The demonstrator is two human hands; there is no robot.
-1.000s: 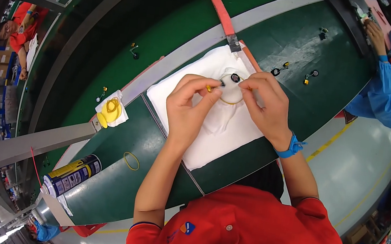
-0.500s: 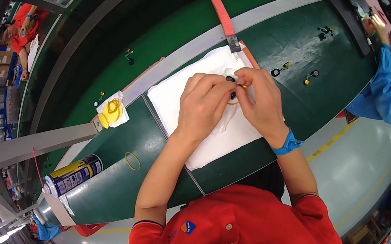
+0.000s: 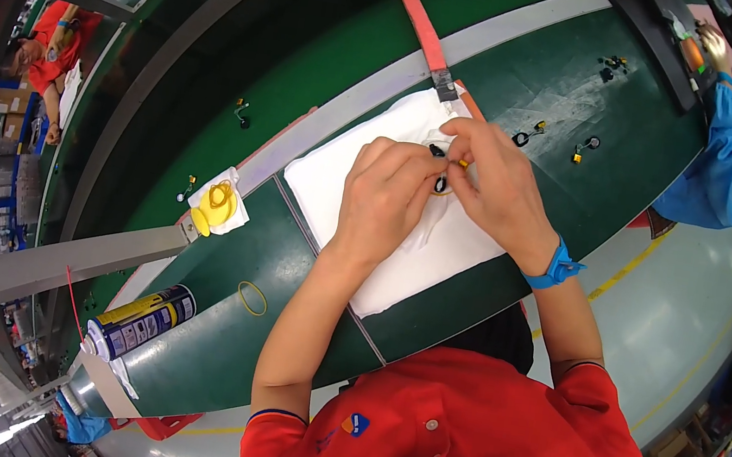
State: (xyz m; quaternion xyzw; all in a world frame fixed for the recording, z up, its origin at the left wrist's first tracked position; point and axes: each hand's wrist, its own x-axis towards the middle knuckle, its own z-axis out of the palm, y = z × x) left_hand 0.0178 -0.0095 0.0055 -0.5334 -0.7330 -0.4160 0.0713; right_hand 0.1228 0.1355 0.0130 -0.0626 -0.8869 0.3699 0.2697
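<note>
My left hand (image 3: 378, 197) and my right hand (image 3: 509, 197) meet over a white cloth (image 3: 323, 171) on the green bench. Their fingertips pinch a small black part with a yellow tab (image 3: 441, 183) between them. Two dark rounded bits show beside the fingers, and the yellow tab peeks out at the right fingertips. How the pieces join is hidden by my fingers. A blue band (image 3: 557, 267) circles my right wrist. Part of a thin yellow rubber band shows just below the pinched part.
Similar small wired parts (image 3: 588, 147) lie to the right on the bench. A yellow rubber band (image 3: 252, 299) lies left of my forearm, near a spray can (image 3: 143, 319). Yellow pieces with bands (image 3: 218, 206) rest by a grey beam (image 3: 82, 249). A co-worker's blue sleeve (image 3: 722, 162) is at far right.
The whole view has shifted slightly. Both hands keep pinching the small part over the cloth, with only slight finger movement. The co-worker's hand at far right has moved a little.
</note>
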